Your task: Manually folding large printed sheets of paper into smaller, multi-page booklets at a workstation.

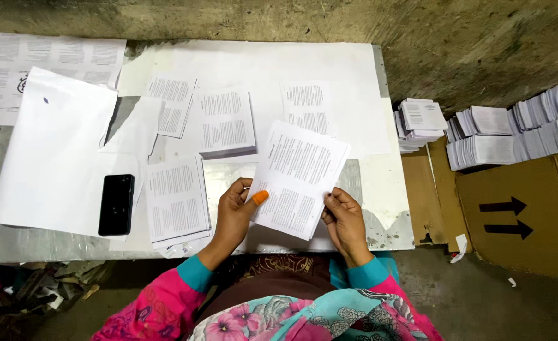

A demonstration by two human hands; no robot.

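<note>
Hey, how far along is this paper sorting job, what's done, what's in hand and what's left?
Done, apparently: many bundles of folded white printed leaflets lie stacked on the brown cardboard sheet at right. In hand: the left hand, with an orange thumb cover, and the right hand hold one white printed sheet by its lower edges. Left, likely: flat stacks of printed sheets on the low white table.

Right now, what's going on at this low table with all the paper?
A person seated at a low table holds one printed sheet in both hands. The left hand, with an orange cap on its thumb, grips the sheet's left edge; the right hand grips its lower right edge. Several stacks of similar printed sheets lie on the table in front, and a black phone lies to the left. More bundled sheets sit on cardboard to the right.
</note>
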